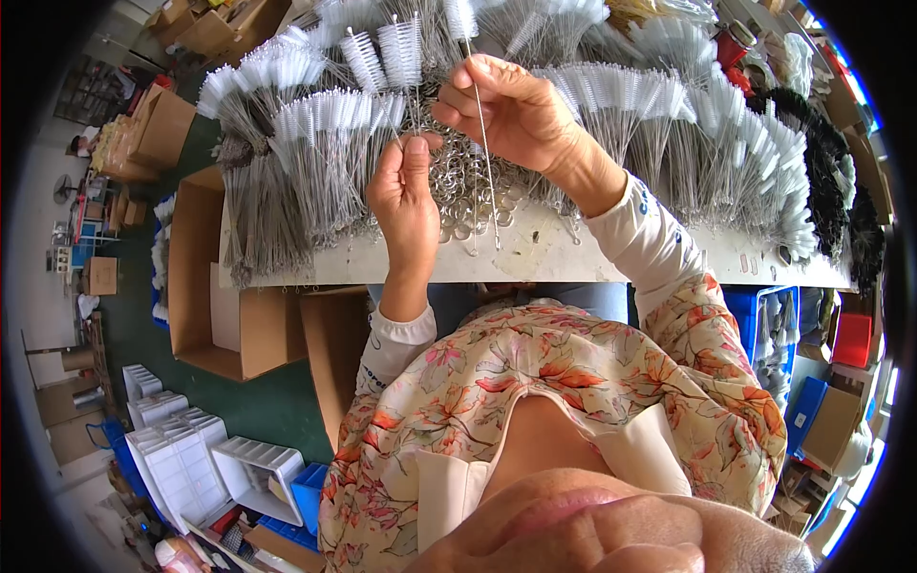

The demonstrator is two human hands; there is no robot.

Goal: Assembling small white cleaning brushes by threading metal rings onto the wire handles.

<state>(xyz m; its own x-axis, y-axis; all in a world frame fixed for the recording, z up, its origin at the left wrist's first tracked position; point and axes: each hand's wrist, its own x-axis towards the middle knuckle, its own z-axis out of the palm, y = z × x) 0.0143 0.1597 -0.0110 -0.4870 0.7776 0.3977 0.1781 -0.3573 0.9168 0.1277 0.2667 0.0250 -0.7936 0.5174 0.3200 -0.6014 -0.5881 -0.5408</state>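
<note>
One long bench (611,258) takes up most of the top of the view, and it's loaded with brush bundles (306,181), white heads up, bare wire stems fanning down toward the person. Off its left end there's a cardboard box (272,329) standing open, with some white crates (172,454) lower down on that side, and a mass of black bristles (817,153) past the right end of the white stuff. Going smaller: both hands are up over the middle and busy. The right hand (525,119) has thumb and fingers pinched on the stem of a lone brush (460,19), just below its head. The left hand (406,196) is lower and pinches what looks like the stems of a couple of brushes (399,55), heads poking up past the fingertips; can't tell exactly how many or where those stems end. Main spatial thing, imo: the lone brush runs lengthwise, head away from the person, tail toward them, leaning a touch right at the bottom. It's in the right hand, so that one's nearest, while the left fingertips sit near its stem on the left side, apparently not touching. Smallest bits are the metal rings (458,181), heaped behind and below the hands.
</note>
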